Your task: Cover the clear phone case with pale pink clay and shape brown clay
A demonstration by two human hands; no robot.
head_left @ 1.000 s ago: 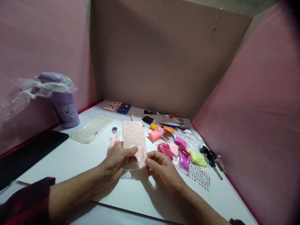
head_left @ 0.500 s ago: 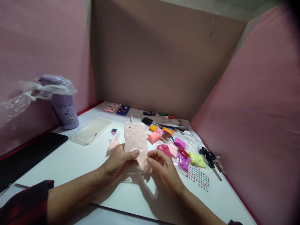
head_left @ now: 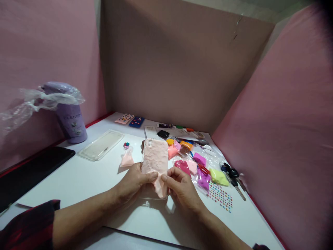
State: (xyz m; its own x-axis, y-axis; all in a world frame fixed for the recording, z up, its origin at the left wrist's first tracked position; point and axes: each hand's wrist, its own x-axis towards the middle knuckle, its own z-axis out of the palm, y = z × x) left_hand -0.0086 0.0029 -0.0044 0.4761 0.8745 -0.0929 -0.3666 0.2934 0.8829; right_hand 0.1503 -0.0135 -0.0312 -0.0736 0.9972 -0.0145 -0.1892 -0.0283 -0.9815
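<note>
Between the fingers of the two hands, tilted up toward the viewer, is a clear plastic phone case (head_left: 145, 195), its back coated with a lumpy layer of pale pink clay (head_left: 156, 158). The left hand (head_left: 131, 182) grips it from the left, thumb laid flat on the clay and the other fingers curled behind. The right hand (head_left: 183, 189) has thumb and forefinger brought close together, pinching the lower right edge, thumb on the clay. Below the left thumb the clay narrows to a tongue, with bare clear plastic beside it.

Just beyond the left fingers lies a small clear bag of pale pink clay (head_left: 127, 159); farther left of them are a clear rectangular plastic case (head_left: 101, 146) and a purple tumbler (head_left: 73, 123). Near the right fingers, on their far side, is a crimson clay packet (head_left: 182, 167); farther right are a pale yellow clay packet (head_left: 219, 177), a sheet of multicoloured round stickers (head_left: 221, 197) and black-handled scissors (head_left: 233, 173).
</note>
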